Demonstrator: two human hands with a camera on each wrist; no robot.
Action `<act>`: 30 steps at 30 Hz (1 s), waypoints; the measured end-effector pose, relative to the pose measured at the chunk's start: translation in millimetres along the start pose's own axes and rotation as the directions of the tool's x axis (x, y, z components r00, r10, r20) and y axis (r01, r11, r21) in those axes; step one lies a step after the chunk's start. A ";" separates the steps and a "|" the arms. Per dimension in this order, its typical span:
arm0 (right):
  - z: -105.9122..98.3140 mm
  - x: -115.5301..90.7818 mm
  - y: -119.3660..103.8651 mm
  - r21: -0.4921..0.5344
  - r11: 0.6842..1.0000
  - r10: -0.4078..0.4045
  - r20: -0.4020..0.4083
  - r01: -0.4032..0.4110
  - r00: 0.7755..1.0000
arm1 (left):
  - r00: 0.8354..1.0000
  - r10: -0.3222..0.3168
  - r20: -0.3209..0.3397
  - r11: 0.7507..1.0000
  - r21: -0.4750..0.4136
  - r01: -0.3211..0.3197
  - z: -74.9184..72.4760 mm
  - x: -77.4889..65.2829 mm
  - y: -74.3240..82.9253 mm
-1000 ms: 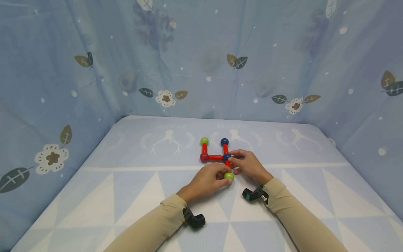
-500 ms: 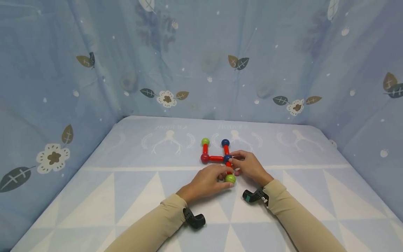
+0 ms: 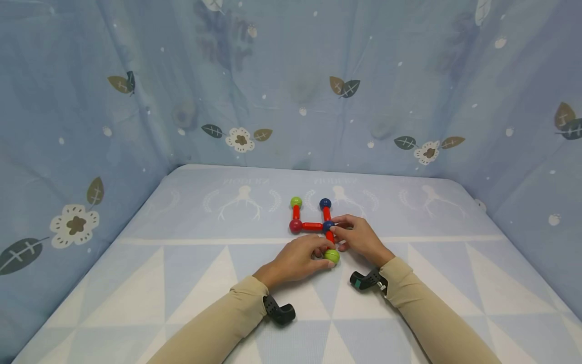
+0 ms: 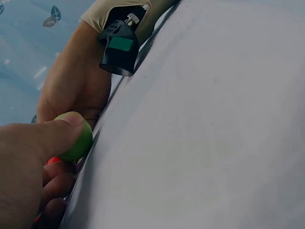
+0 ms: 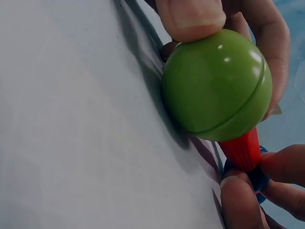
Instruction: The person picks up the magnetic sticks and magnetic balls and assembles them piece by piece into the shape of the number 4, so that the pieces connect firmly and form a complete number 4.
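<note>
A flat figure of balls and red rods lies on the table. My left hand point(image 3: 296, 259) pinches its near green ball point(image 3: 332, 257) between thumb and fingers; the right wrist view shows that ball point(image 5: 217, 86) large, with the thumb pressed on it. A short red rod point(image 5: 243, 150) joins it to a blue ball point(image 3: 328, 226), which my right hand point(image 3: 361, 240) holds between thumb and fingertips. From this blue ball one rod runs back to another blue ball point(image 3: 325, 203). A second rod point(image 3: 312, 226) leads left to a red ball point(image 3: 295, 225), with a far green ball point(image 3: 296, 202) behind it.
A pale cloth with triangles covers the table point(image 3: 191, 293). Blue patterned curtains point(image 3: 282, 86) enclose the back and both sides. Black wrist cameras hang at the left cuff point(image 3: 279, 311) and right cuff point(image 3: 364, 279).
The left thumb and fingers have shifted slightly on the near green ball, and more of it shows. The right hand keeps its hold on the blue ball.
</note>
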State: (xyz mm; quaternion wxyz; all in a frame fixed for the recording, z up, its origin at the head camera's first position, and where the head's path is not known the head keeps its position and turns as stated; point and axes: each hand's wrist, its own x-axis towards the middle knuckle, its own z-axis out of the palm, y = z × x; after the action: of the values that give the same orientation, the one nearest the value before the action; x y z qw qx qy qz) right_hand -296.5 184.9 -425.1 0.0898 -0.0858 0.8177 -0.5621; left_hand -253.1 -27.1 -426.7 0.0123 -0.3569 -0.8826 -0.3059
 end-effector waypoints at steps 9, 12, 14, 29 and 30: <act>-1.6 0.0 -1.4 -0.005 1.000 0.000 -0.006 0.000 1.000 | 1.000 -0.007 -0.010 1.000 -0.005 0.007 -0.2 1.2 1.0; -1.5 0.0 -1.5 0.000 1.000 0.003 -0.004 -0.003 1.000 | 1.000 -0.010 -0.004 1.000 0.001 0.010 -0.8 0.4 1.6; -1.3 0.1 -1.5 0.010 1.000 0.008 -0.002 -0.008 1.000 | 1.000 -0.009 0.002 1.000 0.002 0.009 -1.2 -0.2 1.5; -0.4 -1.4 -2.1 0.022 1.000 0.007 -0.001 -0.007 1.000 | 0.999 -0.022 0.035 1.000 -0.018 0.023 -2.9 -2.1 -1.2; -0.5 -1.4 -2.0 0.023 1.000 0.013 -0.005 -0.013 1.000 | 0.999 -0.021 0.036 0.999 -0.023 0.022 -3.0 -2.0 -1.3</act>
State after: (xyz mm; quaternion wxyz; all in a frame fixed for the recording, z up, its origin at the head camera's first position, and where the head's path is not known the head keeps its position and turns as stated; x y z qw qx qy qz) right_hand -295.1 184.9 -423.0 0.0924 -0.0783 0.8120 -0.5710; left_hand -253.0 -30.7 -425.5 -0.0111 -0.3529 -0.8827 -0.3100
